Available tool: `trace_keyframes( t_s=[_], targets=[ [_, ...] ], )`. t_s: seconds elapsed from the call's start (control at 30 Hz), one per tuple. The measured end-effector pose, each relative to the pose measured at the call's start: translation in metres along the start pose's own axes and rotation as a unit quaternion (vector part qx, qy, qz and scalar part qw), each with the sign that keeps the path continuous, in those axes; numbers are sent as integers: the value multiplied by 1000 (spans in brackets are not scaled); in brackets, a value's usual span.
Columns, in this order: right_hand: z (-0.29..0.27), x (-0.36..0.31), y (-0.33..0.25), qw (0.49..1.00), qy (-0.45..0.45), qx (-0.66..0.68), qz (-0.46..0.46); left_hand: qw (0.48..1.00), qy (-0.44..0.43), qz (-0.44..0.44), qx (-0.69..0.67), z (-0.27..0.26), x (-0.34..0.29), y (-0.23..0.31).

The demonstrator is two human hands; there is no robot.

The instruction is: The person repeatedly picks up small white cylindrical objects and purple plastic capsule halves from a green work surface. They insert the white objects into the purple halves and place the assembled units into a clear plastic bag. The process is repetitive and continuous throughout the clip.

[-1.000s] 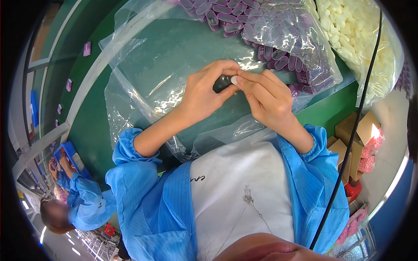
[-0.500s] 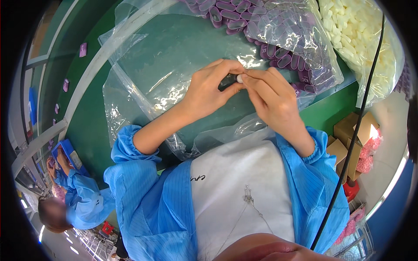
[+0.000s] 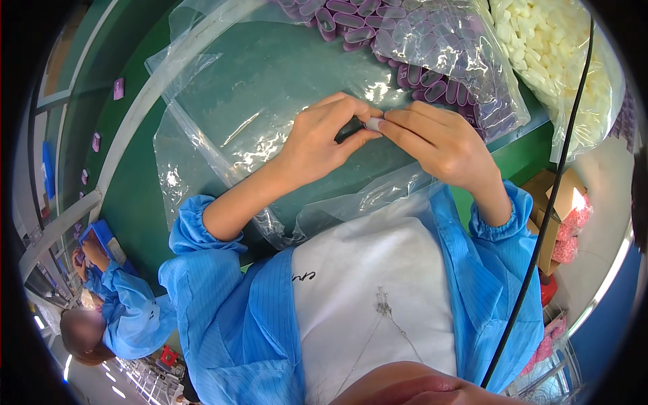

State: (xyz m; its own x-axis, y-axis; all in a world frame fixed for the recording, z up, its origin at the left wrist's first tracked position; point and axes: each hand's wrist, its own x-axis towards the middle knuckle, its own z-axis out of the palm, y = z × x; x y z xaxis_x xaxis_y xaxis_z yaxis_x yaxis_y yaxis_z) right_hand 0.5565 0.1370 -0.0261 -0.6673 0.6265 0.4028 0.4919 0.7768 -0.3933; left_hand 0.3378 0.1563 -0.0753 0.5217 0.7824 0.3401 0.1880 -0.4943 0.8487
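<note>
A small rounded white piece shows between my two hands, above the clear plastic sheeting on the green table. My left hand is closed in a pinch on it with thumb and fingertips. From the other side, the bent fingers of my right hand press together against its right end. My fingers hide most of the piece, so its full shape does not show. Just beyond the hands lie several purple oval sleeves, hollow and partly under clear film.
A clear bag of cream-white plastic pieces stands at the far right. A black cable runs down the right side. Cardboard boxes sit below right. At the left, loose purple pieces lie past a pale rail; a co-worker in blue handles something by a blue bin.
My right hand has turned and shifted to the right, its wrist swinging outward. More of the white piece shows between the fingertips. My left hand has stayed nearly in place.
</note>
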Motion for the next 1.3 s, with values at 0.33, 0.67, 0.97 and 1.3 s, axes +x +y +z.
trace_keyframes(
  t_s=[0.33,0.67,0.97,1.3],
  targets=[
    [6,1,11,999,2,1,-45,1000,6,-4,-11,2,1,0],
    [-13,17,18,987,-118,-12,-106,1000,-3,-7,-16,1,-1,0],
    [-3,20,18,981,-122,-66,-135,1000,-13,3,-9,1,0,2],
    [-11,10,3,994,-71,-41,-75,999,-9,-8,-33,3,-3,0]
  ],
)
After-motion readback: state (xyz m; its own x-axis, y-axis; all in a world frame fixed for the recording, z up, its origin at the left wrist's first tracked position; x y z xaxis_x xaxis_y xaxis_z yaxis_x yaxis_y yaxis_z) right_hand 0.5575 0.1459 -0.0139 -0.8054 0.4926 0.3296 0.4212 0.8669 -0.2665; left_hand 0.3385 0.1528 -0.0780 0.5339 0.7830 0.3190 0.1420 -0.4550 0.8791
